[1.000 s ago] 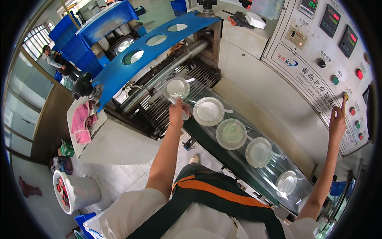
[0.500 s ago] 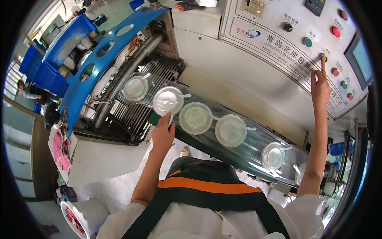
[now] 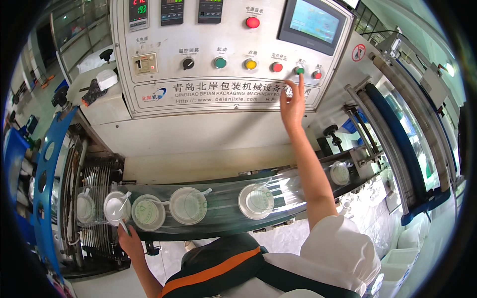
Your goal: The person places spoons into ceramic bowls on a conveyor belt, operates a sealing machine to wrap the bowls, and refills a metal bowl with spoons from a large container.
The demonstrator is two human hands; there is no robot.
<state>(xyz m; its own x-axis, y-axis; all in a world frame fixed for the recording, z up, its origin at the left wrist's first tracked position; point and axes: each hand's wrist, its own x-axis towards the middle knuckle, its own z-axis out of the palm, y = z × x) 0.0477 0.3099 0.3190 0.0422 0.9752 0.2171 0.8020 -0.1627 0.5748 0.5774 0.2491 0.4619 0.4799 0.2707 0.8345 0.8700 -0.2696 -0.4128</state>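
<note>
My right hand [image 3: 292, 105] is raised to the control panel, its index fingertip on the green button [image 3: 299, 71] and its other fingers loosely bent, holding nothing. Low at the left, my left hand [image 3: 130, 242] pinches a slim white piece [image 3: 124, 228], too small to identify, beside a white bowl [image 3: 116, 208] at the conveyor's near edge. Several round white dishes, among them one with a green-printed top [image 3: 148, 212], one at mid-belt [image 3: 256, 201] and one at the far right [image 3: 340, 173], lie in a row under clear film [image 3: 226, 201]. Thin white handles stick out at some of them.
The control panel [image 3: 218, 92] bears a screen [image 3: 311, 26], a yellow button [image 3: 251, 64] and a black knob [image 3: 188, 63]. A blue perforated guard [image 3: 48, 171] stands left of slatted metal rollers [image 3: 99, 238]. Film rollers [image 3: 397, 134] stand at the right.
My view has swung right. My right index finger has gone from the yellow button to the green one further right. My left hand stays near the white bowl with the slim white piece.
</note>
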